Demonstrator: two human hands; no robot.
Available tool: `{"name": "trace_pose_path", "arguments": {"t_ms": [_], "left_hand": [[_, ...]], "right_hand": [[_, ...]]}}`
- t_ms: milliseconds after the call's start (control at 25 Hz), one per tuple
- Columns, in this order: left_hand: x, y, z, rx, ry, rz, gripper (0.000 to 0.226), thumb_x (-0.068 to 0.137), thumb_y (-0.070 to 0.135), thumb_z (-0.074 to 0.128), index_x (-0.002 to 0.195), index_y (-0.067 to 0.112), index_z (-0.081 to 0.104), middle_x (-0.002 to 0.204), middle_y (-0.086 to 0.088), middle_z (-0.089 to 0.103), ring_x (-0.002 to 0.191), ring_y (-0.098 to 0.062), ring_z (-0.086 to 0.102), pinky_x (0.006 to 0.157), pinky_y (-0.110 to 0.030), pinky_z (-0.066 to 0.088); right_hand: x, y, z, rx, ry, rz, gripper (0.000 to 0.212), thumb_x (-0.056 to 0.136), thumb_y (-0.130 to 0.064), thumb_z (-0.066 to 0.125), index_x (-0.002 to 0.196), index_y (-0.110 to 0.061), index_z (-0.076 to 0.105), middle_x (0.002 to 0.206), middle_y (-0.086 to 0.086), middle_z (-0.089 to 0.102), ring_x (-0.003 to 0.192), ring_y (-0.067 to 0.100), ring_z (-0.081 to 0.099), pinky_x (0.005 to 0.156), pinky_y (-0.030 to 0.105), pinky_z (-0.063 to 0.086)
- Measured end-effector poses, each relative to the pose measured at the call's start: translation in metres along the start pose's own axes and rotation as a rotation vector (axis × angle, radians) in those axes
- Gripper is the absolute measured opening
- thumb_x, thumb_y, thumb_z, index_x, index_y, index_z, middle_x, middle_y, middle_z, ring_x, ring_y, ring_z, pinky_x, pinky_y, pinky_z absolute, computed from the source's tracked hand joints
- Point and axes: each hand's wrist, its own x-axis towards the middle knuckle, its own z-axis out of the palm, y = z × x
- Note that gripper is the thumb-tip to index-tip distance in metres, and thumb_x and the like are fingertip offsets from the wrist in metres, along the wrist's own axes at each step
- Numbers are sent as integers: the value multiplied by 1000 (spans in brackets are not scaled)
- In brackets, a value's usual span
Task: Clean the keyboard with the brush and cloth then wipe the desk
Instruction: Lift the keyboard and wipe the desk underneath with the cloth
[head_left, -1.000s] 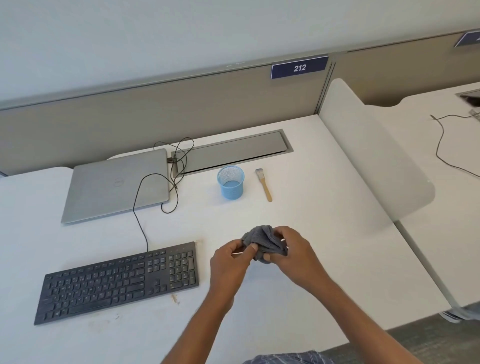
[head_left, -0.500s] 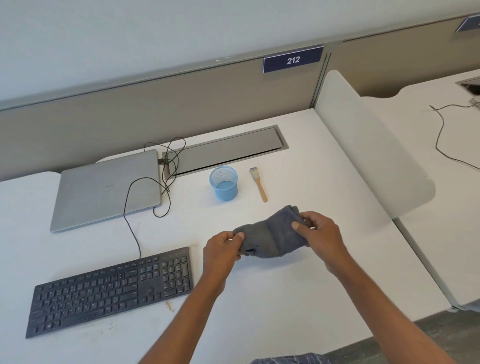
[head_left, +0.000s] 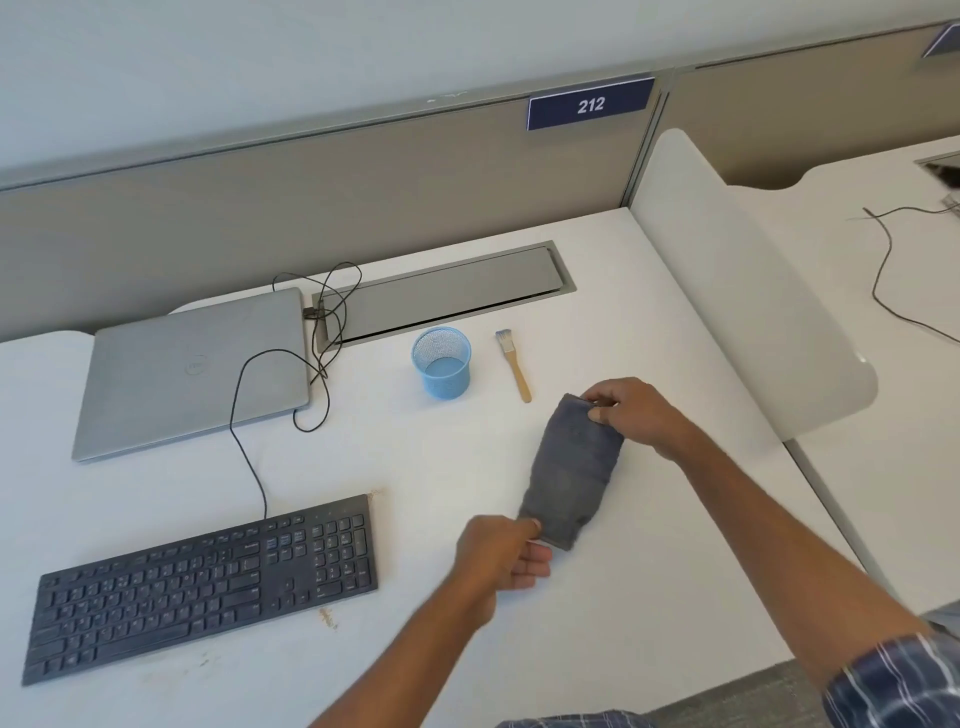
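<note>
White desk (head_left: 467, 457) before me: my left hand (head_left: 498, 556) pinches the near end of the cloth (head_left: 569, 473), my right hand (head_left: 634, 410) grips its far end, right of the keyboard (head_left: 202, 582). Soft, light and limp, I judge; best held by its edges.

You get bright, even light, with faint soft shadows on the table (head_left: 649, 597). Lines bow toward the edges, and your left hand (head_left: 501, 553) looks slightly blurred.

place: open-plan office | evid: partition (head_left: 311, 208) w/ no. plate 212 (head_left: 590, 105), laptop (head_left: 192, 369), kbd (head_left: 202, 582), cable hatch (head_left: 447, 296)
</note>
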Motion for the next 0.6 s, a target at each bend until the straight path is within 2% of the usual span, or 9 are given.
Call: {"name": "trace_pose_path", "arguments": {"t_ms": [200,280,400,480,520,600], "left_hand": [[-6,-27,35,-37,-121,-96,32,106,32,65,115,3,75,95,-10,83,88,-24,82,87,-37,65],[-3,-29,42,-4,-135,-99,37,107,38,64,115,4,76,95,-10,83,89,-23,82,89,-37,65],[2,-30,37,298,-89,-38,53,105,56,61,100,6,79,81,-7,82,81,-23,82,84,-35,68],[6,-29,26,581,58,143,56,103,61,58,85,11,77,69,0,78,70,-20,78,77,-35,66],[7,-27,20,697,150,259,53,102,60,57,82,15,74,69,3,75,69,-17,74,75,-35,64],[15,-18,14,817,267,485,34,104,53,58,93,23,70,85,8,72,83,-15,68,76,-35,56]], "right_hand": [[35,-21,13,-309,-217,-117,27,93,-10,73,112,-27,81,107,-13,74,100,1,63,84,24,47],[45,-19,25,-351,-211,-162,29,92,-12,76,112,-32,79,106,-15,73,96,-1,62,88,27,47],[42,-3,37,-211,28,-219,34,90,-21,80,120,-35,74,115,-20,70,102,2,64,93,30,51],[26,9,37,-34,221,-228,35,93,-19,78,124,-34,73,121,-21,69,106,3,64,96,27,51],[14,18,38,9,300,-236,35,95,-16,77,126,-32,73,123,-21,69,107,3,64,97,27,52],[-17,40,40,-10,413,-277,35,98,-11,75,129,-26,72,125,-17,70,111,4,64,99,32,55]]}}
